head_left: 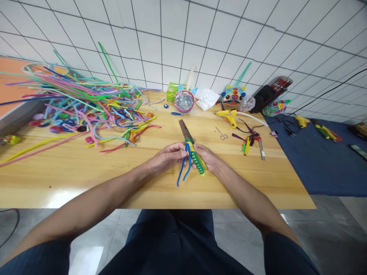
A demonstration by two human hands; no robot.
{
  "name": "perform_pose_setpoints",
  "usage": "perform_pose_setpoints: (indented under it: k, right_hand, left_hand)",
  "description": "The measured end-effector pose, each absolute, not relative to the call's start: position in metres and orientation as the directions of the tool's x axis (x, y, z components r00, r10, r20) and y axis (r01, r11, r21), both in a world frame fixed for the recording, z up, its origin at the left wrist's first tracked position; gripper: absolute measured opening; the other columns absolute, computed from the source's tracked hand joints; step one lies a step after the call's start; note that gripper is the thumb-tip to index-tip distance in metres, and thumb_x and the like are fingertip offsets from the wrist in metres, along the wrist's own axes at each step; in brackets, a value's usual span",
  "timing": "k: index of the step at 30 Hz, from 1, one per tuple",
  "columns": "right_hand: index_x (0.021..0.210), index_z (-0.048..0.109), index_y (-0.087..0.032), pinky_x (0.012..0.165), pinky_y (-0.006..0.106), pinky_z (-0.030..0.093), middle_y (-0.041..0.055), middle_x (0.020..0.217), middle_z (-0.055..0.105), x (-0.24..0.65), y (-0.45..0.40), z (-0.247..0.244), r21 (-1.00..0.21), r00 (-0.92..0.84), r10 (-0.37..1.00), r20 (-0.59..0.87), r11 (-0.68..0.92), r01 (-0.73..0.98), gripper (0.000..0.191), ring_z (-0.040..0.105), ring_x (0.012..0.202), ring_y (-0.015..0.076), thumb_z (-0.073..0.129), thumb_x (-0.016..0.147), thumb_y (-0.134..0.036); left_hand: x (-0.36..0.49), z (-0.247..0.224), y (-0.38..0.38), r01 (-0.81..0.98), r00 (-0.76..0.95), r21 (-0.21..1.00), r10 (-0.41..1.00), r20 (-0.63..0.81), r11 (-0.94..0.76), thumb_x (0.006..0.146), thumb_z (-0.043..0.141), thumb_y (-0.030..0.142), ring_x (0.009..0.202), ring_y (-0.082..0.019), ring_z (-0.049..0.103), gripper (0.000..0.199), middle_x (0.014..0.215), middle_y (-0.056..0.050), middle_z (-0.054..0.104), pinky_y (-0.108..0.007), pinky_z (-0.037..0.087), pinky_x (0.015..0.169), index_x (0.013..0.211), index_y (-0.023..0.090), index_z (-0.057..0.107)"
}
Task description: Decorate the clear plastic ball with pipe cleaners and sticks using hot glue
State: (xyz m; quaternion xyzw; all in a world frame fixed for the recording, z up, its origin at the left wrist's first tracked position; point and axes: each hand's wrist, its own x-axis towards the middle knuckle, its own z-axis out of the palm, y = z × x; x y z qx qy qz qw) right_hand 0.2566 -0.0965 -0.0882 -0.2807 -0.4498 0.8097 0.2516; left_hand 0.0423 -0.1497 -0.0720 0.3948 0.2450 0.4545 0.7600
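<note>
The left hand [172, 156] pinches a bent blue pipe cleaner [189, 162]; the right hand [207, 157] grips green-and-yellow pliers [197, 159] above the table [86, 164]. Tangled pipe cleaners [86, 95] lie beyond the left hand, scissors [222, 134] and a yellow glue gun [229, 115] beyond the right. The pliers' handles partly hide the right fingers; far-right dark items are indistinct.
</note>
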Motion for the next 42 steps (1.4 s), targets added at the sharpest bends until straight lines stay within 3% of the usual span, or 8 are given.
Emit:
perform_pose_setpoints:
  k: [5, 10, 15, 21, 24, 27, 32, 42]
  right_hand:
    - [0.124, 0.073, -0.022, 0.054, 0.023, 0.056, -0.0006, 0.085, 0.078, 0.251, -0.103, -0.081, -0.928, -0.613, 0.754, -0.237, -0.362, -0.087, 0.065, 0.07, 0.066, 0.0143, 0.093, 0.089, -0.074]
    - [0.146, 0.069, -0.022, 0.089, 0.033, 0.063, 0.0082, 0.138, 0.08, 0.256, -0.109, -0.073, -0.977, -0.594, 0.802, -0.068, 0.067, 0.203, 0.063, 0.075, 0.108, 0.0218, 0.087, 0.092, -0.049]
    - [0.132, 0.07, -0.022, 0.106, 0.046, 0.059, 0.0103, 0.126, 0.082, 0.258, -0.11, -0.078, -0.805, -0.5, 0.862, 0.089, 0.357, 0.473, 0.046, 0.075, 0.112, 0.0287, 0.078, 0.09, -0.041]
    - [0.114, 0.076, -0.022, 0.094, 0.044, 0.06, 0.0088, 0.113, 0.083, 0.272, -0.1, -0.065, -0.888, -0.41, 0.912, -0.007, 0.183, 0.422, 0.037, 0.076, 0.104, 0.0285, 0.07, 0.084, -0.042]
    - [0.12, 0.078, -0.02, 0.072, 0.034, 0.057, 0.0124, 0.121, 0.086, 0.275, -0.1, -0.053, -0.963, -0.419, 0.903, -0.099, 0.019, 0.269, 0.046, 0.079, 0.106, 0.0291, 0.072, 0.082, -0.046]
    - [0.129, 0.078, -0.02, 0.053, 0.025, 0.046, 0.0155, 0.129, 0.087, 0.276, -0.103, -0.043, -0.98, -0.513, 0.836, -0.196, -0.154, 0.124, 0.055, 0.083, 0.107, 0.0302, 0.077, 0.079, -0.044]
    - [0.125, 0.08, -0.022, 0.079, 0.037, 0.074, 0.0158, 0.14, 0.086, 0.274, -0.11, -0.038, -0.939, -0.689, 0.679, -0.254, -0.343, 0.008, 0.049, 0.085, 0.118, 0.0307, 0.087, 0.078, -0.034]
    - [0.13, 0.08, -0.02, 0.085, 0.039, 0.077, 0.0204, 0.153, 0.08, 0.281, -0.11, -0.043, -0.903, -0.805, 0.548, -0.229, -0.428, -0.034, 0.046, 0.084, 0.129, 0.0321, 0.091, 0.087, -0.035]
  left_hand:
    - [0.038, -0.08, -0.144, -0.527, 0.404, 0.803, 0.913, -0.052, 0.279, 0.078, 0.11, 0.047, 0.077, -0.015, 0.074, 0.045, 0.086, -0.002, 0.078, -0.026, 0.057, 0.074, 0.084, 0.017, 0.078]
    - [0.036, -0.078, -0.14, -0.442, 0.288, 0.875, 0.955, -0.072, 0.199, 0.069, 0.113, 0.054, 0.073, -0.011, 0.066, 0.052, 0.084, 0.001, 0.074, -0.024, 0.052, 0.072, 0.081, 0.017, 0.078]
    - [0.04, -0.072, -0.141, -0.329, 0.351, 0.932, 0.936, -0.031, 0.154, 0.072, 0.109, 0.059, 0.08, -0.015, 0.068, 0.052, 0.09, -0.002, 0.075, -0.029, 0.055, 0.079, 0.083, 0.018, 0.079]
    - [0.024, -0.053, -0.133, -0.095, -0.018, 0.985, 0.99, 0.141, -0.142, 0.083, 0.096, 0.051, 0.088, -0.018, 0.066, 0.037, 0.101, -0.006, 0.074, -0.031, 0.052, 0.078, 0.078, 0.021, 0.074]
    - [0.008, -0.044, -0.117, 0.05, -0.179, 0.974, 0.957, 0.228, -0.223, 0.089, 0.086, 0.046, 0.07, -0.014, 0.053, 0.028, 0.081, 0.0, 0.068, -0.03, 0.045, 0.07, 0.085, 0.022, 0.073]
    - [-0.001, -0.038, -0.097, 0.077, -0.214, 0.96, 0.936, 0.279, -0.268, 0.095, 0.076, 0.042, 0.08, -0.018, 0.067, 0.023, 0.081, -0.002, 0.076, -0.031, 0.052, 0.08, 0.087, 0.021, 0.068]
    - [0.004, -0.035, -0.076, 0.061, -0.122, 0.951, 0.943, 0.308, -0.303, 0.095, 0.081, 0.049, 0.096, -0.021, 0.079, 0.033, 0.1, -0.007, 0.083, -0.033, 0.057, 0.09, 0.09, 0.022, 0.062]
    - [0.005, -0.046, -0.089, -0.019, 0.152, 0.946, 0.934, 0.323, -0.325, 0.095, 0.086, 0.073, 0.086, -0.016, 0.074, 0.056, 0.12, -0.011, 0.081, -0.029, 0.059, 0.076, 0.101, 0.02, 0.069]
